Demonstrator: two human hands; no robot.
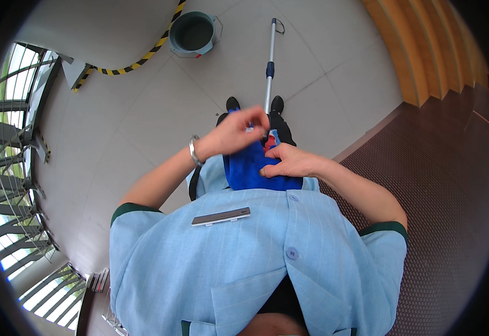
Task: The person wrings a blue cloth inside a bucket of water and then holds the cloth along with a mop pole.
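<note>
A blue cloth (250,170) hangs at my waist, in front of the light blue shirt. My right hand (288,161) rests on its right side, thumb and fingers pinching at the fabric beside a red and light blue item (271,142). My left hand (242,130), blurred, is above the cloth's upper edge with its fingers curled; whether it holds anything is unclear. Close to its fingertips is the near end of a silver telescopic pole (271,50) with dark blue fittings, which points away from me along the floor. The pole's end by my body is partly hidden.
A grey-green bucket (192,33) stands on the tiled floor at the upper left, near black-and-yellow hazard tape (143,61) around a rounded white base. Wooden steps (410,50) are at the upper right, with a brown textured surface (395,176) below them. Windows line the left.
</note>
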